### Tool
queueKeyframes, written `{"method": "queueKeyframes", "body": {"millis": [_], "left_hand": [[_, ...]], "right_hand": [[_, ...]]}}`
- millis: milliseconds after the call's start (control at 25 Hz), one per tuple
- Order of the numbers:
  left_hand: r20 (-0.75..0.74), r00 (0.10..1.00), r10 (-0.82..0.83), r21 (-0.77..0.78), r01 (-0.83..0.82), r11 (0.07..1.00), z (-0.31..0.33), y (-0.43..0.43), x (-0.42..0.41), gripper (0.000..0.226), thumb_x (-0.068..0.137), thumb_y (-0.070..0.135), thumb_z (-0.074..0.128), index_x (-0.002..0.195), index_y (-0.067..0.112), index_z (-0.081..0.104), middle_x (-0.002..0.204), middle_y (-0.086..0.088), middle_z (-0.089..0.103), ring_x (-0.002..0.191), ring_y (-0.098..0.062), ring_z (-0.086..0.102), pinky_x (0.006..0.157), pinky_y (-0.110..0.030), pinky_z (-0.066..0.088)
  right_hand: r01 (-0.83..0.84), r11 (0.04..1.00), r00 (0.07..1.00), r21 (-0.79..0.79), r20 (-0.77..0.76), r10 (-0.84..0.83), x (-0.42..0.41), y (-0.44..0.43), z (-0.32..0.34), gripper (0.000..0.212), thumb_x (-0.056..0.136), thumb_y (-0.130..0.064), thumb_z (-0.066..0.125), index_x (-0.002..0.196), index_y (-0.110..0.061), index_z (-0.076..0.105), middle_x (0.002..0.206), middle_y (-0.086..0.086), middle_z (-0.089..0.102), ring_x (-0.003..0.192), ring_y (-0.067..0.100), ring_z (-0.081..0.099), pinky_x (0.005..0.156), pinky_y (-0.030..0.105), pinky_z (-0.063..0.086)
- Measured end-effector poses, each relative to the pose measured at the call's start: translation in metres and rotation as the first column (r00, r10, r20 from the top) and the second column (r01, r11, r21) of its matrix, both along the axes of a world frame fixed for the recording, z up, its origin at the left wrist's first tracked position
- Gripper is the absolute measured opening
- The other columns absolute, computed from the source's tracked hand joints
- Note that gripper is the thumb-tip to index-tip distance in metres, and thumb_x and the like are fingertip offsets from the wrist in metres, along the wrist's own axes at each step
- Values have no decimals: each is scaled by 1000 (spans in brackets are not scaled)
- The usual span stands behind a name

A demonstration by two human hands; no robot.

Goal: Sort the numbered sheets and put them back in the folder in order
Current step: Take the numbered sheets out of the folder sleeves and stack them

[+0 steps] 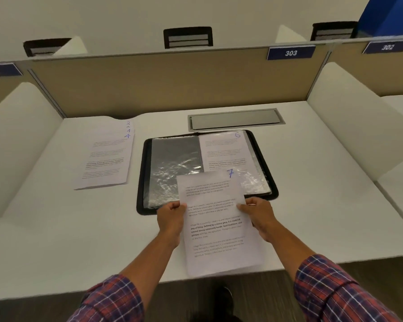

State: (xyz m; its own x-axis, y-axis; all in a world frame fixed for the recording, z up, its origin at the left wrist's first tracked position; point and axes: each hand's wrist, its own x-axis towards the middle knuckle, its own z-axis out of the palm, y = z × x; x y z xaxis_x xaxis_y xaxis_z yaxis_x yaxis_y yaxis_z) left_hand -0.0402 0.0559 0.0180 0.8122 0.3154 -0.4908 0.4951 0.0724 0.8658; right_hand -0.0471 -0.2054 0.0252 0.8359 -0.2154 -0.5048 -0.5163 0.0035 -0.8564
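A printed sheet marked 7 (pixel 215 219) is held above the desk's front edge, over the near side of the open black folder (pixel 271 180). My left hand (pixel 171 217) pinches its left edge and my right hand (pixel 257 213) pinches its right edge. The folder lies open in the middle of the desk. Its left plastic sleeve (pixel 175 166) holds no paper, and the right sleeve holds a sheet marked 6 (pixel 223 149). A fanned stack of sheets (pixel 105 156) lies to the left, topped by one marked 4, with the numbers 1 and 2 showing on sheets beneath it.
A grey cable-port cover (pixel 235 119) is set into the white desk (pixel 323 194) behind the folder. A beige partition (pixel 163 84) bounds the back, with white dividers on both sides. Label 303 (pixel 290 53) is on the partition. Chair backs show beyond it.
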Motion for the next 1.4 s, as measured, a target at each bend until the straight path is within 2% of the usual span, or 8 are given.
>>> {"method": "queueKeyframes", "body": {"millis": [160,360,520,720,960,1040,1160,1400], "left_hand": [[30,995,99,100,-101,990,3,30,33,5,93,16,74,97,14,76,96,-5,79,85,-23,75,75,-38,63],[29,978,208,168,-210,963,12,73,61,2,92,19,76,90,20,75,90,-3,78,84,-26,77,77,-49,65],[52,960,276,233,-280,931,17,117,86,4,90,20,78,90,22,75,92,1,77,86,-23,75,82,-46,65],[91,949,302,295,-315,902,19,189,122,6,91,19,78,90,22,74,94,3,75,89,-21,73,87,-42,63],[91,956,279,365,-293,884,18,290,182,16,91,19,77,82,29,68,91,6,72,91,-23,72,91,-42,61],[94,959,267,389,-282,877,16,318,203,20,92,17,76,79,30,66,86,9,69,91,-23,70,90,-37,58],[77,963,258,420,-266,868,10,353,231,7,92,17,76,92,22,71,87,7,68,91,-22,68,86,-31,53],[69,980,187,502,-197,842,-8,387,277,11,92,20,76,102,15,75,87,4,70,90,-22,69,88,-36,57]], "right_hand": [[-71,997,997,16,19,71,45,29,-3,6,96,-14,73,100,-9,75,98,8,80,89,27,77,67,32,57],[-134,991,991,-11,15,134,86,75,-6,13,99,-13,69,90,-5,74,96,13,78,87,29,74,75,44,64],[-170,985,985,-36,34,172,116,123,-5,13,99,-14,69,92,-5,73,93,10,78,78,23,73,62,34,58],[-162,982,985,-93,41,166,160,204,-5,12,94,-16,75,85,-9,70,92,5,77,87,26,75,81,44,63],[-176,970,984,-168,-6,177,213,305,-12,18,94,-15,72,77,-10,73,86,5,76,82,28,75,76,49,65],[-177,965,984,-192,-5,179,229,335,-14,16,94,-17,73,78,-13,74,86,3,76,82,26,75,74,46,65],[-184,950,981,-253,14,193,250,373,-16,13,96,-18,71,85,-12,74,89,0,73,83,18,71,65,30,58],[-208,884,972,-419,16,236,287,411,-24,15,98,-20,68,88,-10,71,83,-2,70,74,11,65,58,22,48]]}}
